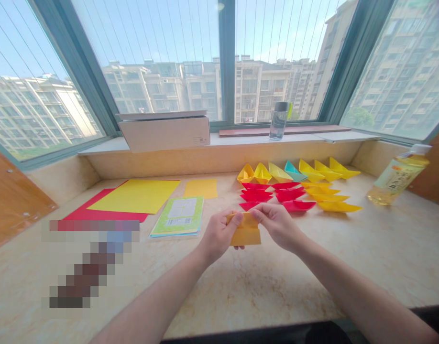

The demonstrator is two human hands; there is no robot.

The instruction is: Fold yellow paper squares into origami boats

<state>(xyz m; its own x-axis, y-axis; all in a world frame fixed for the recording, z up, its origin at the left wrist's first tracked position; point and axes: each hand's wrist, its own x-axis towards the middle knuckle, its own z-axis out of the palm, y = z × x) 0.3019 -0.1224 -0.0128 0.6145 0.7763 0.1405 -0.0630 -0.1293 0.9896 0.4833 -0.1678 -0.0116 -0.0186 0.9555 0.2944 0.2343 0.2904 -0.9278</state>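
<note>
A small folded piece of orange-yellow paper (246, 235) is held up above the counter between my two hands. My left hand (220, 231) grips its left side, thumb on the front and fingertips showing below the lower edge. At the upper right corner, my right hand (277, 223) pinches the paper between thumb and fingers. Just beyond the hands stand rows of folded paper boats: red boats (289, 194), orange-yellow boats (339, 206), pale yellow ones and a teal boat (294, 171). Part of the nearest left red boat is hidden behind my hands.
To the left lie a yellow sheet (133, 196) over a red sheet (101, 203), an orange square (201, 188) and a green paper pack (180, 215). A drink bottle (397, 177) stands right. On the sill are a white box (165, 133) and clear bottle (278, 122). A pixelated patch covers the lower left.
</note>
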